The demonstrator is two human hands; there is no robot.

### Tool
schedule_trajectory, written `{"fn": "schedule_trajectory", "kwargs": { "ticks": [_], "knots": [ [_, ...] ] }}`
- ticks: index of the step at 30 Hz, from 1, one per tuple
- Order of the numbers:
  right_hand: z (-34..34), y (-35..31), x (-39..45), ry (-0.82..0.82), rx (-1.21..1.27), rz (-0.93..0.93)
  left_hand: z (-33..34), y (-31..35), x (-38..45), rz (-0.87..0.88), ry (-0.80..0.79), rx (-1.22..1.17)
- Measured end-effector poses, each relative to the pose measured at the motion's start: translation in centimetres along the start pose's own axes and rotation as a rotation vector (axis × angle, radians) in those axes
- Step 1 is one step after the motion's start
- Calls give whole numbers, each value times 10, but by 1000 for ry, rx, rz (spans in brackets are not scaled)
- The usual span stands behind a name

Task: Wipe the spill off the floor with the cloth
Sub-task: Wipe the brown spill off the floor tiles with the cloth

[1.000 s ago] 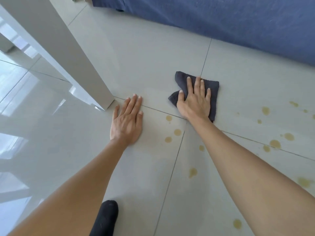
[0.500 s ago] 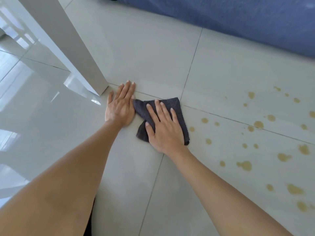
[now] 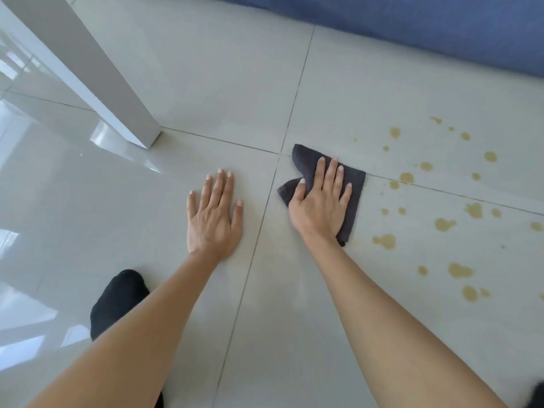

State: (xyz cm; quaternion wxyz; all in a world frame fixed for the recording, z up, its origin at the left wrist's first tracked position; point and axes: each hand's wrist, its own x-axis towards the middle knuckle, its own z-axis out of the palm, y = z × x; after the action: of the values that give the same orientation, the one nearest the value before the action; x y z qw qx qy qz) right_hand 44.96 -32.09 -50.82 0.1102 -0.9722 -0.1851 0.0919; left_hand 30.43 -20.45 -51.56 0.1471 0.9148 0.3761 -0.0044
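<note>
Head view: the dark cloth (image 3: 351, 188) is pressed flat to the tiled floor (image 3: 223, 83) under the spread right hand (image 3: 319, 210), nothing being pinched, just right of a grout crossing. The left hand (image 3: 215, 219) is laid open and empty on the neighbouring tile. Yellow-brown spill drops (image 3: 444, 223) are scattered to the cloth's right (none touching it). A white table leg (image 3: 97, 81) stands upper left; blue fabric (image 3: 412, 28) borders the far edge.
</note>
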Motion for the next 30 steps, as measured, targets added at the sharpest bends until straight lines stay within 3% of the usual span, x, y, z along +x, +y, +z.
{"fn": "schedule_trajectory", "kwargs": {
  "ticks": [3, 10, 15, 18, 26, 30],
  "knots": [
    [7, -21, -4, 4, 44, 46, 1, -1, 2, 3, 7, 4],
    [3, 0, -64, -102, -43, -358, -1, 1, 2, 5, -23, 8],
    [-5, 45, -117, -163, -118, -496, -3, 17, 2, -75, -47, -64],
    [-12, 83, -144, -189, -136, -523, 1, 50, -6, -3, -79, -105],
    [-51, 226, -144, -103, -111, -110, 20, 91, -18, 82, -48, -41],
    [-50, 223, -104, -30, -64, 181, 23, 94, -18, 66, -24, -56]
  ]
}}
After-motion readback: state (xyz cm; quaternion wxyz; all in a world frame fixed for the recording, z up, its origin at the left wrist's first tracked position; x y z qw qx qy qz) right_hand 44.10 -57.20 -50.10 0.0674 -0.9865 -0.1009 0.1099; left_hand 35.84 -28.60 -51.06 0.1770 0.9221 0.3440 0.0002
